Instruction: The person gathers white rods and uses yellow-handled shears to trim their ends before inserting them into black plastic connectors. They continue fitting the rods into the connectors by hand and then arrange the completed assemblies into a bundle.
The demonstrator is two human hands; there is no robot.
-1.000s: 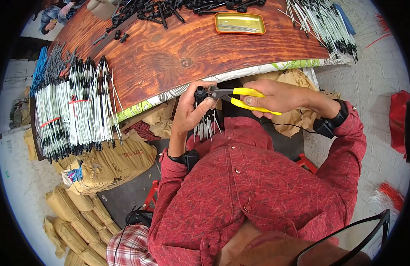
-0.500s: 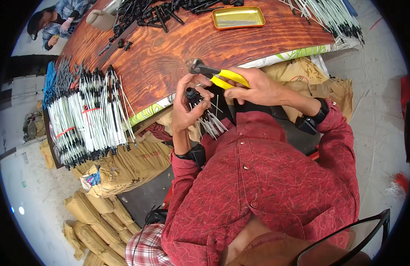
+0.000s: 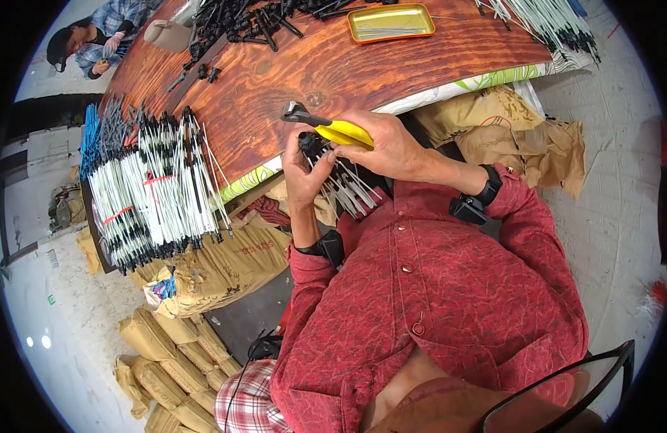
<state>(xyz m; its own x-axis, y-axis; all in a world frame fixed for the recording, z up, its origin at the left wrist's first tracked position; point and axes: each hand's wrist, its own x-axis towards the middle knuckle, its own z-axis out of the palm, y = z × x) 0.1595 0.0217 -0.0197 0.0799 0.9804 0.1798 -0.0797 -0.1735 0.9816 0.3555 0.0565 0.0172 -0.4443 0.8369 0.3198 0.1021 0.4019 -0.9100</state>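
My left hand (image 3: 304,177) is closed round a black ribbed fitting (image 3: 310,143), from which several thin white rods (image 3: 351,189) hang down toward my lap. My right hand (image 3: 384,144) is wrapped round the yellow handles of a pair of end-cutting pliers (image 3: 344,133). The dark metal jaws point left, just above the fitting. Thumb and fingers of the right hand come close to the left thumb, by the tops of the rods. Whether the right fingertips also touch the fitting or a rod, I cannot make out.
On the brown wooden table (image 3: 276,94) lie bundled white rods (image 3: 157,195), a heap of black fittings (image 3: 261,22) and a yellow tin tray (image 3: 391,24) with thin wires. More white rods (image 3: 550,22) lie far right. Brown sacks (image 3: 182,353) sit lower left. Another person (image 3: 95,40) works far left.
My right hand with the pliers has moved left and slightly down, close against my left hand. The pliers' jaws now lie farther left, over the fitting. The left hand still holds it.
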